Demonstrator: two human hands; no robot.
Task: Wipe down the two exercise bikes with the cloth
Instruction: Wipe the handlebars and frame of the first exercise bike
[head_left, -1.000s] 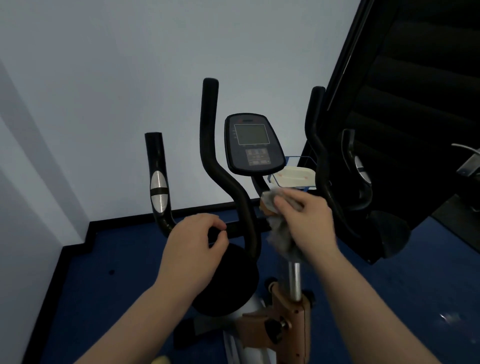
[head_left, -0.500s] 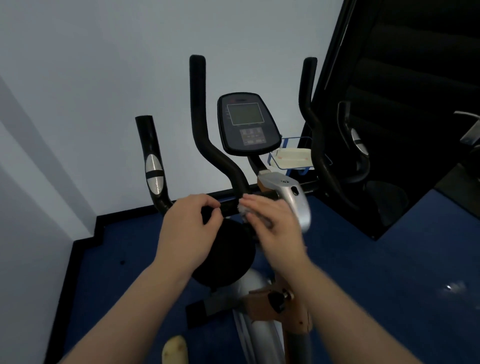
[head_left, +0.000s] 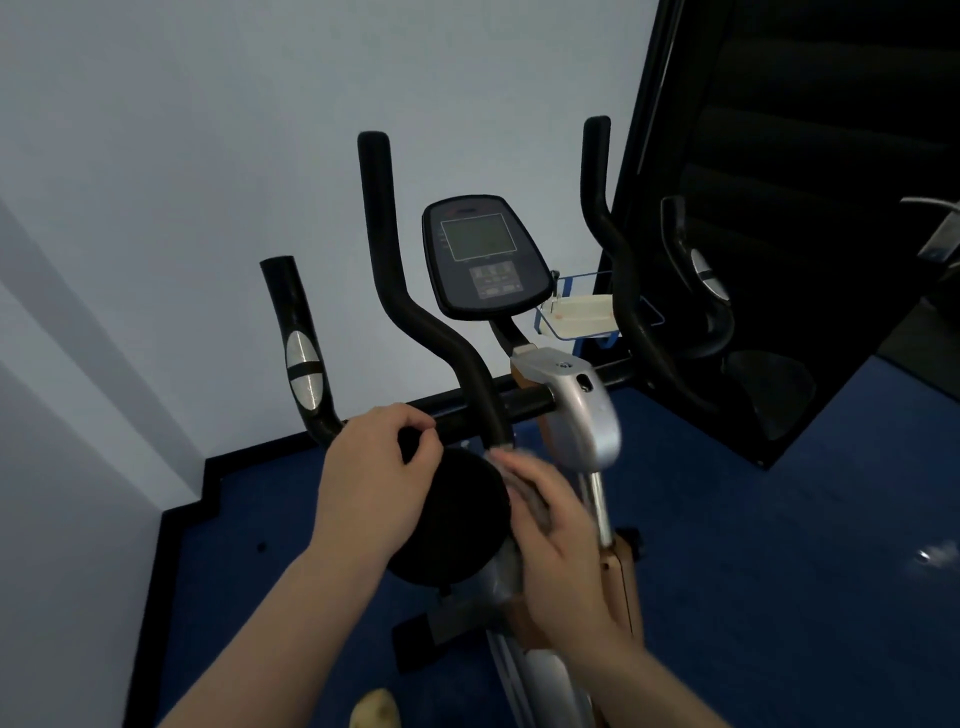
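Note:
An exercise bike stands before me, with a dark console (head_left: 485, 257), black curved handlebars (head_left: 431, 332) and a silver stem cover (head_left: 582, 410). My left hand (head_left: 374, 483) grips the black crossbar to the left of the stem, thumb and fingers curled round it. My right hand (head_left: 556, 530) holds a grey cloth (head_left: 532, 499) bunched under its fingers, just below the base of the left upright handlebar and beside the silver post. The right hand is motion-blurred. Most of the cloth is hidden under the fingers.
A white wall rises behind the bike and a corner lies at the left. A tall black structure (head_left: 810, 208) stands at the right. A small clear-and-blue tray (head_left: 582, 314) sits behind the console. The floor (head_left: 753, 571) is blue carpet.
My right hand with the cloth has come down from the stem top by the console to below the crossbar. The silver stem cover now shows. The left hand stays on the crossbar.

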